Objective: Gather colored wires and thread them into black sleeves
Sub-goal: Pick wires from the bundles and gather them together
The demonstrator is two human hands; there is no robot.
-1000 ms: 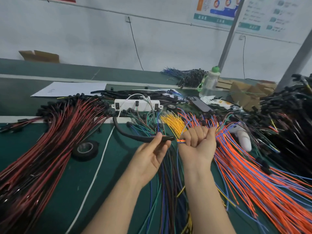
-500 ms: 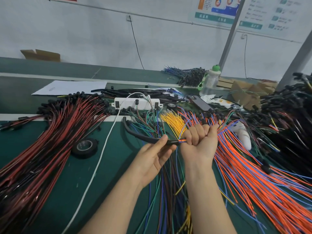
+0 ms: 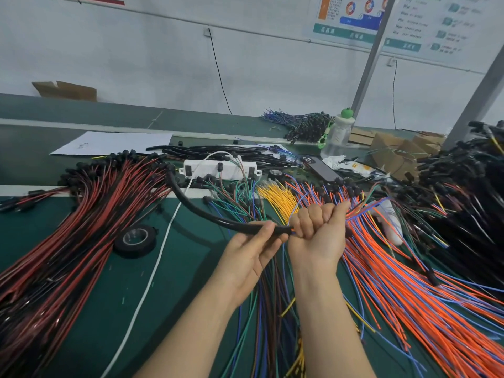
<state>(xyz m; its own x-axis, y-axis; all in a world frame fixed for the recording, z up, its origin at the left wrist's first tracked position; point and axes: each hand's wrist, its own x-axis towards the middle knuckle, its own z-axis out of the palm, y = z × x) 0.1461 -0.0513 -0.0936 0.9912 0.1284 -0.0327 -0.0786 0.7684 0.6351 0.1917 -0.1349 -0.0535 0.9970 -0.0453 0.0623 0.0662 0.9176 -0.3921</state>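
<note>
Left hand (image 3: 251,257): thumb and fingers pinch the curved black rubber sleeve (image 3: 218,221) near its open end. Right hand (image 3: 319,233): fisted tight round my thin bundle of orange and blue wires (image 3: 360,215), knuckles at the sleeve mouth, above the green bench mat (image 3: 191,268).

Right of the black sleeve (image 3: 218,218), the right hand (image 3: 317,236) hides the ends of its wires (image 3: 364,214); whether they enter the sleeve is unclear.
</note>
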